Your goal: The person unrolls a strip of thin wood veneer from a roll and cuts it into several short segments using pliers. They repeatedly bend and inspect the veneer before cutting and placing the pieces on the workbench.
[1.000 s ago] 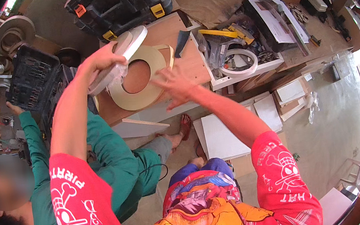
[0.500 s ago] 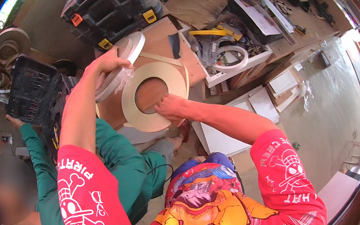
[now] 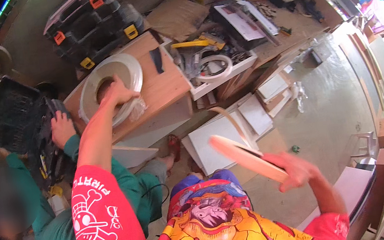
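Observation:
On the wooden surface lies a white roll of edge banding [image 3: 132,69], wide and flat, with crumpled clear plastic at its near right side. My left hand [image 3: 119,93] reaches over it, fingers at the central hole and thumb toward the rim; the fingertips are partly hidden. Off to the right, my right hand [image 3: 296,169] grips a cream roll of edge banding [image 3: 244,156] held tilted, almost edge-on. A loose strip [image 3: 231,120] curves away from that roll above the white boards. The right hand is slightly blurred.
A black toolbox [image 3: 94,29] with orange and yellow latches stands behind the wooden surface [image 3: 168,82]. Right of it, a white drawer [image 3: 225,78] holds tools and a smaller white roll. White boards [image 3: 204,140] lie below. A person in green [image 3: 55,233] sits at left by an open tool case [image 3: 15,108].
My right hand has carried the cream roll off the wooden surface, down and right. My left hand has lowered the white roll flat. The neighbour's second hand now shows on the tool case.

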`<action>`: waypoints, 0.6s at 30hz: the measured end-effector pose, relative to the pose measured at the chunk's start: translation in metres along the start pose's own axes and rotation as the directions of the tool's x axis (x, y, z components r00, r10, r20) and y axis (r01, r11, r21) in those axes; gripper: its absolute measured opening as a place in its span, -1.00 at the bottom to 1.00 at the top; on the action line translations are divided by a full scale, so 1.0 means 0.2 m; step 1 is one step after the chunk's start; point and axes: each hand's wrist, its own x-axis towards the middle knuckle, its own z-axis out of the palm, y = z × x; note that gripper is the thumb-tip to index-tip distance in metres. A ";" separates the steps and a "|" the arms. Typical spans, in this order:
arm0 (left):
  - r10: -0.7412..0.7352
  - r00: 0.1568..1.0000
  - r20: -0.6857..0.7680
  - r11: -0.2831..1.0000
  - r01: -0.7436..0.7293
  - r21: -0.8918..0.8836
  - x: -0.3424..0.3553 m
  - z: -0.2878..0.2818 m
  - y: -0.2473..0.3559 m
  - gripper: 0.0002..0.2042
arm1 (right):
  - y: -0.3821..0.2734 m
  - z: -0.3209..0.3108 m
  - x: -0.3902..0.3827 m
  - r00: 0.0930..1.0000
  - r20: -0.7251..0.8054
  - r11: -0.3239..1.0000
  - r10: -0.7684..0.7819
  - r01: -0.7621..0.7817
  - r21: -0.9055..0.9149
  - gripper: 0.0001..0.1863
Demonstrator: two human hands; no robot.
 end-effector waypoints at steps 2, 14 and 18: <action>-0.009 1.000 0.000 0.997 0.009 0.072 0.01 0.01 0.02 0.42 | 0.05 0.14 -0.34 0.911 -0.031 0.801 0.410 -0.344 0.490 -0.11; 0.511 0.796 -0.324 0.851 -0.415 0.321 0.50 0.23 0.35 -0.44 | 0.17 0.80 -1.45 -0.043 -0.693 0.320 0.719 0.906 0.276 -0.49; 0.678 0.586 -0.444 0.676 -0.734 0.065 0.21 0.63 0.48 -0.65 | 0.17 0.66 -1.60 -0.371 -0.473 0.397 0.799 0.917 -0.048 -0.69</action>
